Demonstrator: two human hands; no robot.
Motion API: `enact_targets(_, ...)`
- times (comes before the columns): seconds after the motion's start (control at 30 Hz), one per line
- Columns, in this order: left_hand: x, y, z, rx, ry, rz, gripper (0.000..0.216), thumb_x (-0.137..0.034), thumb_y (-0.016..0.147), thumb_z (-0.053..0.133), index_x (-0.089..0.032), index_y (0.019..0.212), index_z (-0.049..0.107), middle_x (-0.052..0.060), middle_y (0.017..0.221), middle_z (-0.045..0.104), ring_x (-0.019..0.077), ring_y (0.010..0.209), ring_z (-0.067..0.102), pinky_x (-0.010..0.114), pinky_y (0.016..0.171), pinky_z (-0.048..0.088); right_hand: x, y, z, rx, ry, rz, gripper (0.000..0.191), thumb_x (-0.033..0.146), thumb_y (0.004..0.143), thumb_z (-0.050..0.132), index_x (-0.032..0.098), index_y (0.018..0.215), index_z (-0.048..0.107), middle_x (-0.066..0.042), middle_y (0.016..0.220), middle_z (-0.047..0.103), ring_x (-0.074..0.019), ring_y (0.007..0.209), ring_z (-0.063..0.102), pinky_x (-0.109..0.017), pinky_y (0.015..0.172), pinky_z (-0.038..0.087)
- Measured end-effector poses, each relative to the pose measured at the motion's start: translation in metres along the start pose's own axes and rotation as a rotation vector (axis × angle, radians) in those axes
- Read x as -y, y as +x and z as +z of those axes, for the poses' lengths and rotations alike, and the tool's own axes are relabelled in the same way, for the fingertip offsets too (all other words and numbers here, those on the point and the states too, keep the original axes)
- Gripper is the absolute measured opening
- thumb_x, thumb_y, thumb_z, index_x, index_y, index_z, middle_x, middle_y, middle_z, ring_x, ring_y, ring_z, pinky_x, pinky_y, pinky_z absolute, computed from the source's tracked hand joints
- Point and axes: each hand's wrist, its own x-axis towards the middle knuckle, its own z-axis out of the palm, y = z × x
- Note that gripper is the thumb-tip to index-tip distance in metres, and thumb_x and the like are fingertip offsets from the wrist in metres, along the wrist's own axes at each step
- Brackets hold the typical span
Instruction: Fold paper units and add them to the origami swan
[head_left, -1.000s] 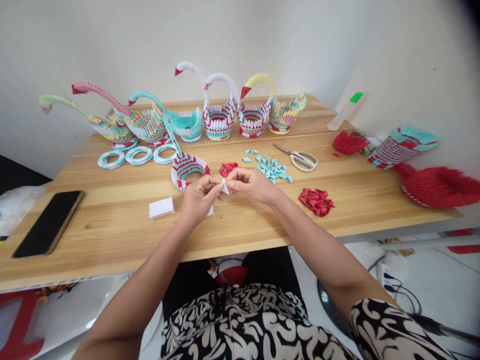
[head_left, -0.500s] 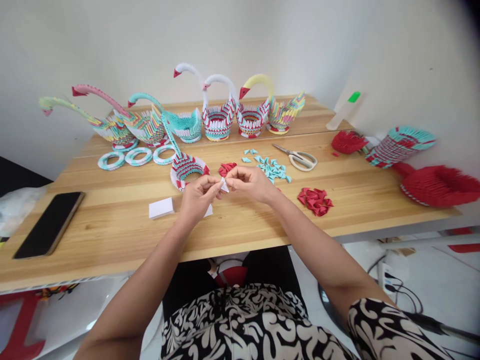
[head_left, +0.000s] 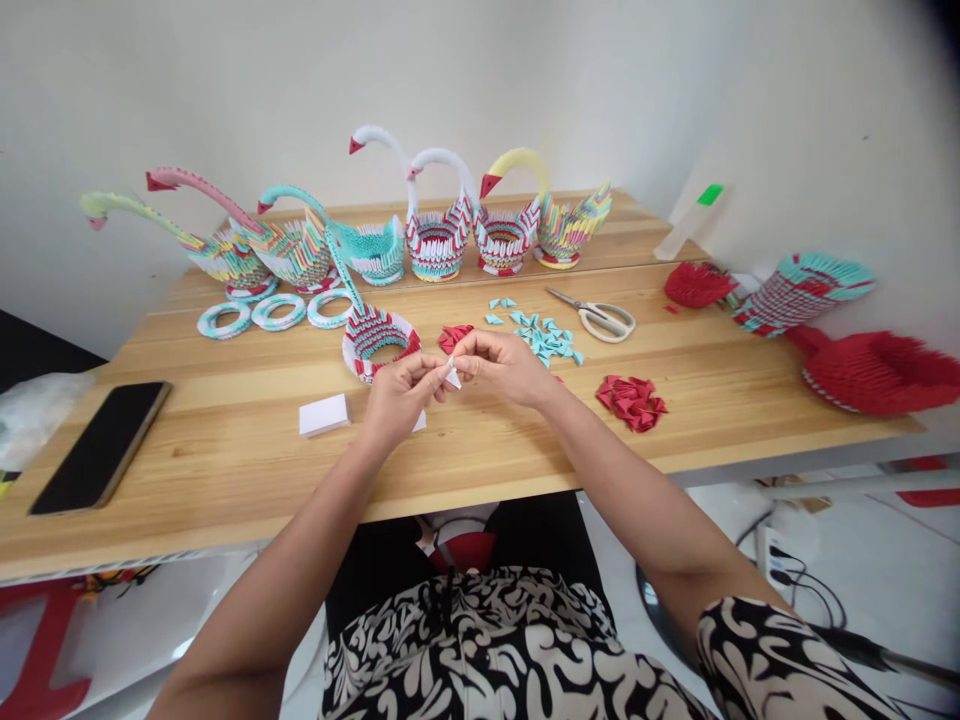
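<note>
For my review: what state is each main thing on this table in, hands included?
White piece: folded, between both hands
Left hand: pinching it
Right hand: pinching it
Phone: face up, screen dark
Scissors: flat, blades seemingly shut
White stack: piled
Rings: flat
Blue pieces: folded, scattered
Red pieces: folded, loosely heaped
Swans: upright

The left hand [head_left: 396, 400] and right hand [head_left: 506, 369] pinch a white paper piece [head_left: 453, 378] (partly hidden) above the wooden table [head_left: 232, 430].
</note>
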Motion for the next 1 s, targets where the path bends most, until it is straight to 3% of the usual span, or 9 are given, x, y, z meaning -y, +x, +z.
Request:
enact_targets(0.37, -0.003, 0.001, 0.003, -0.028, 0.015, 0.04, 0.026, -0.041, 0.079, 0.069, -0.015, 0.077, 0.067, 0.001, 0.064, 0.065, 0.0102, 0.055, 0.057, 0.02, 0.052, 0.045, -0.001, -0.001, 0.006, -0.021, -0.022, -0.002, 0.024, 0.04, 0.087, 0.06, 0.016, 0.083, 0.059, 0.0, 0.07, 0.062, -0.0113, 0.066, 0.058, -0.025, 0.065, 0.047)
enact_targets(0.57, -0.004, 0.0, 0.002, -0.064, 0.044, -0.008, 0.026, -0.04, 0.078, 0.07, -0.015, 0.074, 0.066, 0.002, 0.064, 0.066, 0.0091, 0.052, 0.055, 0.019, 0.048, 0.041, 0.0, 0.0, 0.007, -0.058, 0.005, -0.001, 0.023, 0.039, 0.085, 0.063, 0.016, 0.082, 0.062, 0.001, 0.071, 0.063, -0.0102, 0.065, 0.057, -0.024, 0.065, 0.047)
enact_targets(0.7, -0.005, 0.0, 0.001, -0.137, 0.051, 0.003, 0.026, -0.04, 0.078, 0.069, -0.014, 0.073, 0.065, 0.002, 0.063, 0.067, 0.0089, 0.05, 0.054, 0.02, 0.047, 0.041, 0.001, 0.0, 0.006, -0.075, 0.017, -0.025, 0.026, 0.041, 0.085, 0.062, 0.016, 0.091, 0.066, -0.001, 0.077, 0.065, -0.0105, 0.067, 0.059, -0.026, 0.067, 0.048)
enact_targets(0.87, -0.006, 0.0, 0.001, -0.255, 0.054, 0.047, 0.025, -0.038, 0.078, 0.069, -0.016, 0.07, 0.062, -0.001, 0.057, 0.062, 0.0082, 0.048, 0.052, 0.019, 0.047, 0.04, 0.003, -0.003, 0.012, -0.134, -0.204, -0.076, 0.028, 0.043, 0.081, 0.067, 0.017, 0.091, 0.068, -0.002, 0.079, 0.068, -0.0125, 0.069, 0.059, -0.026, 0.067, 0.047)
enact_targets(1.0, -0.008, -0.001, 0.004, -0.266, 0.091, 0.079, 0.026, -0.039, 0.079, 0.069, -0.016, 0.07, 0.061, -0.002, 0.055, 0.059, 0.0075, 0.047, 0.049, 0.019, 0.047, 0.038, 0.005, -0.005, 0.017, -0.158, -0.372, -0.163, 0.018, 0.034, 0.084, 0.064, 0.016, 0.086, 0.067, -0.002, 0.079, 0.068, -0.0117, 0.067, 0.057, -0.025, 0.067, 0.043)
